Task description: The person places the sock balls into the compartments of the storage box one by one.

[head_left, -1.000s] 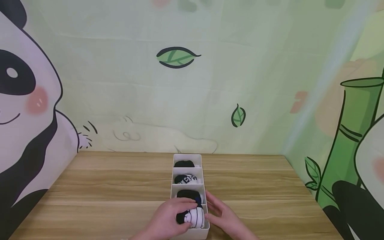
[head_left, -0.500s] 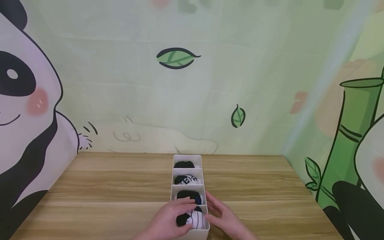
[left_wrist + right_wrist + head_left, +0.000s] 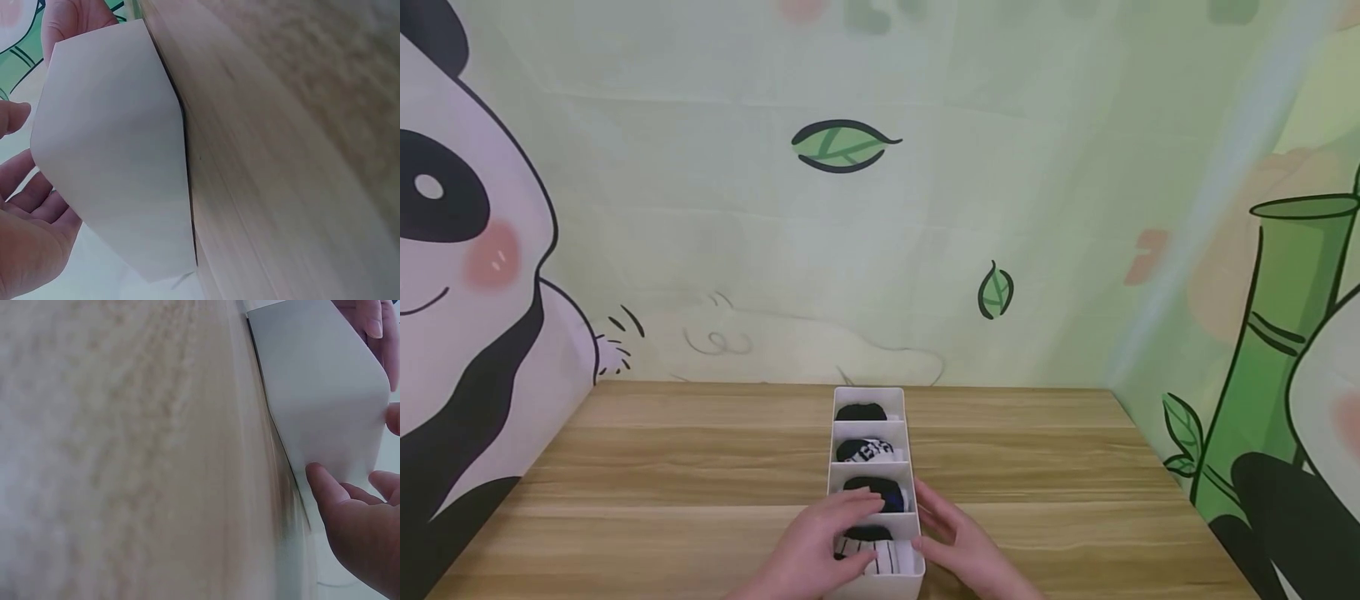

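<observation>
A narrow white divided storage box (image 3: 880, 588) stands on the table, a rolled sock in each compartment. In its front compartment lies a white sock with black stripes and a black part (image 3: 883, 560). My left hand (image 3: 820, 542) hovers over that compartment's left side, thumb and fingers spread apart, partly covering the sock. Along the box's right wall rests my right hand (image 3: 958, 546), its fingertips touching the side. In the right wrist view, the fingers of my right hand (image 3: 369, 537) lie against the white box wall (image 3: 319, 381).
Farther back in the box are a dark sock (image 3: 887, 493), a black-and-white patterned sock (image 3: 874, 451) and a black sock (image 3: 861, 412). The wooden table (image 3: 1037, 450) ends at a panda-print backdrop (image 3: 700, 208).
The striped sock has sunk lower into the front compartment. My left fingers have come off it and moved slightly left. My right hand has stayed at the box's side.
</observation>
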Demonstrator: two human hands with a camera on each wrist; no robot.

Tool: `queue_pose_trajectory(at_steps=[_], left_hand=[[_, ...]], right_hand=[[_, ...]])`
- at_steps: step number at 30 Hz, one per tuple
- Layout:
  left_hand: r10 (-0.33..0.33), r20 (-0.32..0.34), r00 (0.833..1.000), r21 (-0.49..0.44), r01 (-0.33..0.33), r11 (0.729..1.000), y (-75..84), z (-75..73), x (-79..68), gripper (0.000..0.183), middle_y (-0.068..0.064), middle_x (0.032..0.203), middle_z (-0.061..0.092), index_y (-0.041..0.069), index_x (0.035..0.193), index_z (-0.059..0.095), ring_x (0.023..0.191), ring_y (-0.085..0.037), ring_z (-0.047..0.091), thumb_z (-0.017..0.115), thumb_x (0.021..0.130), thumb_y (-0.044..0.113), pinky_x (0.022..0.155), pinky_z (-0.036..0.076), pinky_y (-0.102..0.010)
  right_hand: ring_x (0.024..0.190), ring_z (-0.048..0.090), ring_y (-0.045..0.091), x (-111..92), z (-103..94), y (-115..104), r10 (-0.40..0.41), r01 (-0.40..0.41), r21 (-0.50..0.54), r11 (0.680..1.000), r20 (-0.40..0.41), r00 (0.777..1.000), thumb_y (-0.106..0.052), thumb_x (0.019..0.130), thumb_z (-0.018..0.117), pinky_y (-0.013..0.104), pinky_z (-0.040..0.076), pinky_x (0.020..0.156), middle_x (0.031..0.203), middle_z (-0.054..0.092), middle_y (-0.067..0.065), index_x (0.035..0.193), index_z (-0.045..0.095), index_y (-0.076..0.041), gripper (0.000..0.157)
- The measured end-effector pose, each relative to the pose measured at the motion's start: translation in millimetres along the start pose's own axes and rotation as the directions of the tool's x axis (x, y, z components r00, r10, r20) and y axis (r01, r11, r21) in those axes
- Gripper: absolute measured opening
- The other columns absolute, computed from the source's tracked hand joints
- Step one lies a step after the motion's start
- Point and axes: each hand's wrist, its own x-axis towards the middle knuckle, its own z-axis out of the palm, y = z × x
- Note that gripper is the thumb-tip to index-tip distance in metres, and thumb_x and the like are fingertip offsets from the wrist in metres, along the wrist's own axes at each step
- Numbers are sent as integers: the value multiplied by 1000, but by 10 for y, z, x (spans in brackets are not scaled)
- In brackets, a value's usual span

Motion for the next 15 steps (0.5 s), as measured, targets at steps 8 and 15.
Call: queue_pose_trajectory(at_steps=[8,15], left_hand=[[-79,-9,997,-25,79,997,-27,-79,-25,41,-4,121,67,5,124,67,108,-23,63,76,85,11,92,53,-43],[-118,-62,991,22,120,993,-108,-166,-98,42,-6,123,67,7,126,66,110,-26,63,76,85,12,92,53,-46]], right_hand=[[140,32,44,-19,-22,-5,-24,24,-72,997,1,1000,-10,98,61,42,33,111,156,28,26,155,22,2,70],[136,41,41,-64,-60,-110,-45,29,-281,959,-50,998,-21,99,61,49,34,109,151,39,24,152,30,4,66]])
